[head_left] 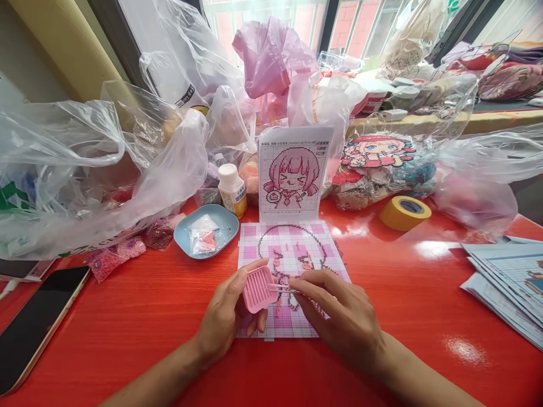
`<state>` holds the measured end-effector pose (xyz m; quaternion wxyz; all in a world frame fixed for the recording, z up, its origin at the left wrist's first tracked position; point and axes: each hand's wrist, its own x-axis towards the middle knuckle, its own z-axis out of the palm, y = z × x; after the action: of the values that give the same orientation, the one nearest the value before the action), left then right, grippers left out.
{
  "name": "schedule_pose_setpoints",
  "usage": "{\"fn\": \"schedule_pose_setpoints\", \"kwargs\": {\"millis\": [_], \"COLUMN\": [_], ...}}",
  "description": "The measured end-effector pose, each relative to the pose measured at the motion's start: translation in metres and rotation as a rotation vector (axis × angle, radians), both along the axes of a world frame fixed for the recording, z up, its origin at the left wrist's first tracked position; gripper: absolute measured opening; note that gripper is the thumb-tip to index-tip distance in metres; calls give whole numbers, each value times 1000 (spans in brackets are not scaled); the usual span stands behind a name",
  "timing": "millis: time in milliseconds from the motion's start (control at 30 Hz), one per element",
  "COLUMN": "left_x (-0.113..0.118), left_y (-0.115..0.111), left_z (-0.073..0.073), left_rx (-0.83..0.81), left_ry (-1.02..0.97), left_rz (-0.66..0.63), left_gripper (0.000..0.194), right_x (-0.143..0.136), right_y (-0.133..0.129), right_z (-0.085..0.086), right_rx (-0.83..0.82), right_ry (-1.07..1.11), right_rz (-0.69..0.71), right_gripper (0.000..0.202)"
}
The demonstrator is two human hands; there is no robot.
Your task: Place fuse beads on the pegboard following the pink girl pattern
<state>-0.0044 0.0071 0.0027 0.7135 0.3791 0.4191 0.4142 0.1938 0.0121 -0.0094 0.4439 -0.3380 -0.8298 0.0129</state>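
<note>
A small pink ridged bead tray (pixel 257 289) is tilted up in my left hand (pixel 227 302), its thumb and fingers gripping the left side. My right hand (pixel 345 316) pinches metal tweezers (pixel 282 289), whose tips reach the tray's right edge. Whether a bead sits between the tips is too small to tell. Beneath both hands lies a pink-and-white gridded pegboard (pixel 335 249) with dark and pink beads forming part of a figure's outline. Behind it stands a printed pattern sheet (pixel 292 175) showing a pink-haired cartoon character.
A blue dish (pixel 224 217) holding small bags and a white bottle (pixel 231 189) stand left of the sheet. Yellow tape (pixel 405 213) and papers (pixel 504 282) lie right. A phone (pixel 40 316) rests left. Plastic bags (pixel 161 164) crowd the back.
</note>
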Motion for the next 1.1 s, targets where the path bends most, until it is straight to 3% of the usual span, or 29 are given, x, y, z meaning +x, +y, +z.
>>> {"fn": "schedule_pose_setpoints", "kwargs": {"millis": [133,300,800,1100], "left_x": [1,2,2,1], "left_y": [-1,-2,-2,0], "left_z": [-1,-1,-5,-6], "left_rx": [-8,-25,-50,-42], "left_ry": [-74,-98,-104,-86], "left_rz": [-121,-177,-168,-169], "left_gripper": [70,75,81,72], "right_x": [0,-2,-3,-3], "right_y": [-2,-4,-2,-4], "right_z": [-2,-3,-6,-3], "right_rx": [-39,-48,-47,-50], "right_ry": [-2,-1,-15,0], "right_rz": [24,60,85,71], "right_gripper": [29,27,25,26]}}
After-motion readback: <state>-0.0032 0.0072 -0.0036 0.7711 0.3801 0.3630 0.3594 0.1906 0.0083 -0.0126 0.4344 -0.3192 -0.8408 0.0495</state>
